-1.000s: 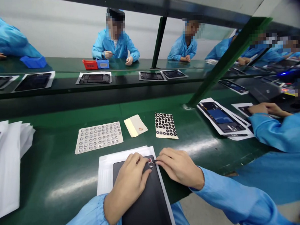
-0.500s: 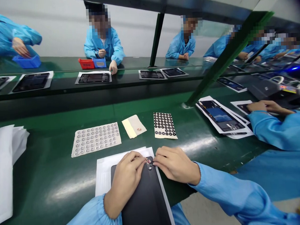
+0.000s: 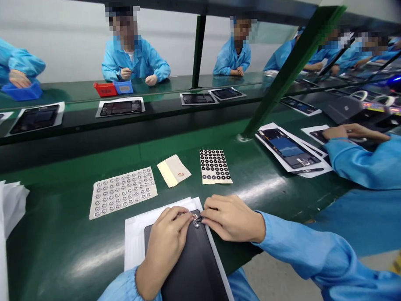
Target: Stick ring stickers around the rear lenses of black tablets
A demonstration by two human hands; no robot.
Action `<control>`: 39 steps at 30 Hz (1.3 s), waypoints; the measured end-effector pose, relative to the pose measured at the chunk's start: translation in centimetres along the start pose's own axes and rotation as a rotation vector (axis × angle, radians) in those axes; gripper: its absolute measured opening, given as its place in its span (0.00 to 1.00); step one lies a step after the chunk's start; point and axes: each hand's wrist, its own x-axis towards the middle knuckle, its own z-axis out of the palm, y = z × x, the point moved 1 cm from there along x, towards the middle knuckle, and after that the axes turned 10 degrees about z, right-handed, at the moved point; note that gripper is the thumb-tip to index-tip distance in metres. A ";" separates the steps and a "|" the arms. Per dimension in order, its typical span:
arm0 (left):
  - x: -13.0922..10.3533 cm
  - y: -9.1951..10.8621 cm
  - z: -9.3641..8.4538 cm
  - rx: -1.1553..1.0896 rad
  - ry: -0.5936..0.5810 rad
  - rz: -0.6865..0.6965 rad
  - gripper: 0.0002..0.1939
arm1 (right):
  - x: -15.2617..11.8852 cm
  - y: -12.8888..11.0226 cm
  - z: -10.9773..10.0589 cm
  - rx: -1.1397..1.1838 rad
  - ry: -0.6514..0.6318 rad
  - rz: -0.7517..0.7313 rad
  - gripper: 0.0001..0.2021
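A black tablet-like panel lies on a white sheet at the table's front edge, with a camera lens area near its top right corner. My left hand reaches over the panel, thumb and forefinger pinched at a tiny pale and reddish piece on that corner. From the right, my right hand meets the same spot, its fingertips pressed together by the panel's edge. What either pinch holds is too small to make out.
Beyond the hands lie a sheet of clear square-marked stickers, a small paper with a yellow strip and a sheet of black rings. White sheets stand left. Right, a co-worker's hands work near an opened tablet.
My view has shifted slightly. Both hands stay pinched at the lens corner, and the reddish piece is now more covered by my left fingertips. A co-worker opposite has drawn a hand back from a tablet.
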 end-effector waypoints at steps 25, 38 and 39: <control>0.1 0.1 0.1 0.032 -0.065 0.036 0.10 | -1.7 -1.3 1.5 -0.282 0.327 -0.173 0.12; 1.0 0.2 -0.3 0.288 -0.199 0.264 0.10 | -2.4 -0.9 2.8 -0.038 0.400 0.078 0.08; 1.1 0.2 -0.3 0.323 -0.225 0.307 0.10 | -2.4 -0.9 2.7 -0.028 0.400 0.081 0.08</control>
